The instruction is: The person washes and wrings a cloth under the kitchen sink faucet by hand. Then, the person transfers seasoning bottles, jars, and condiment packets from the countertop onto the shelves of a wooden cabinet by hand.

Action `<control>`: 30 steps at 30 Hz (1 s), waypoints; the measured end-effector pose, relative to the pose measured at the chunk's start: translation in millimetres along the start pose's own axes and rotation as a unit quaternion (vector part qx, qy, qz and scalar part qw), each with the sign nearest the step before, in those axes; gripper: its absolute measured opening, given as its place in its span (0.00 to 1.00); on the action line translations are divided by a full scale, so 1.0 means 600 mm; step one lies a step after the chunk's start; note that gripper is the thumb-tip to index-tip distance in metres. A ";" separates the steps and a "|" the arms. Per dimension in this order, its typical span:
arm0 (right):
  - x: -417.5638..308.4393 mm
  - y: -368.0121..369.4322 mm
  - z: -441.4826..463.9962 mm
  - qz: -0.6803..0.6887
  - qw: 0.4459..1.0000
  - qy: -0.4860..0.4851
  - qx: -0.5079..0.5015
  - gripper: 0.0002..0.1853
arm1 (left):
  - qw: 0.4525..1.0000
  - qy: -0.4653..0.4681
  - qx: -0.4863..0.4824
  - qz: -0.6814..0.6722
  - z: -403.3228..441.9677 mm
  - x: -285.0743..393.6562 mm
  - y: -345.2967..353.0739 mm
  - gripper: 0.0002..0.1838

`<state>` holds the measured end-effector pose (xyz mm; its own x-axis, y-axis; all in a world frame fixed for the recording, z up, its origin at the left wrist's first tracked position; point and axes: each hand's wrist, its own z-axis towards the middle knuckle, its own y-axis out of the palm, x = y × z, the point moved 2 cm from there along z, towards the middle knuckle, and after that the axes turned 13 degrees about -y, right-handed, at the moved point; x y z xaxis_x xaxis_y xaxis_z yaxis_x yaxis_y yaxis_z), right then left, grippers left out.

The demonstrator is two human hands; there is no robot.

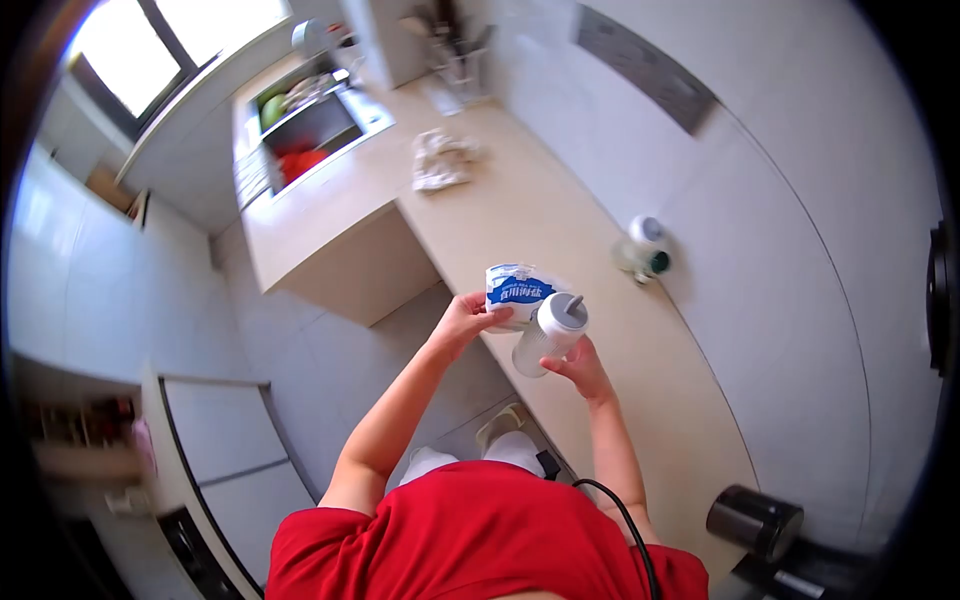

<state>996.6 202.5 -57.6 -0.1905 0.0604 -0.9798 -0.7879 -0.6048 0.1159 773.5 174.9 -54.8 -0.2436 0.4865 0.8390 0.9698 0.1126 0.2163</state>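
A white and blue packet (515, 290) is gripped by its near left edge in my left hand (467, 322), thumb on its face. My right hand (582, 369) is wrapped round the lower part of a clear ribbed jar (537, 343), which has a white and grey lid with a small raised handle. The jar is tilted and overlaps the right part of the packet in view. Both are held up over the near edge of the pale counter (640, 410).
Small jars (643, 248) stand by the wall. A crumpled cloth (443, 160) lies farther back, near the sink (318, 125) and a utensil holder (462, 70). A dark cylindrical container (755, 520) is at the lower right. A white cabinet (225, 430) stands at the left.
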 end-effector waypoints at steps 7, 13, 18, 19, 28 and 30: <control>-0.008 0.333 0.081 0.107 0.977 0.080 -0.169 0.39 | 0.986 0.068 0.110 -0.108 -0.293 -0.013 -0.268 0.21; -0.001 0.669 0.082 0.180 0.935 0.060 -0.300 0.36 | 0.940 0.139 0.221 -0.220 -0.557 -0.099 -0.467 0.22; 0.031 0.923 0.063 0.148 0.894 0.056 -0.419 0.36 | 0.887 0.182 0.318 -0.281 -0.745 -0.181 -0.599 0.21; 0.032 0.977 0.058 0.163 0.876 0.051 -0.452 0.36 | 0.873 0.202 0.328 -0.299 -0.779 -0.196 -0.626 0.21; 0.025 1.383 0.051 0.195 0.760 0.067 -0.616 0.38 | 0.729 0.269 0.523 -0.350 -1.007 -0.268 -0.809 0.22; 0.033 1.468 0.051 0.203 0.732 0.072 -0.646 0.38 | 0.693 0.259 0.590 -0.325 -1.050 -0.273 -0.849 0.23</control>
<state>280.8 -305.0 29.8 -0.1183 -0.3603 -0.9253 0.5459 -0.8020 0.2425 312.3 -508.1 12.4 -0.3082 -0.3397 0.8886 -0.0857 0.9402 0.3297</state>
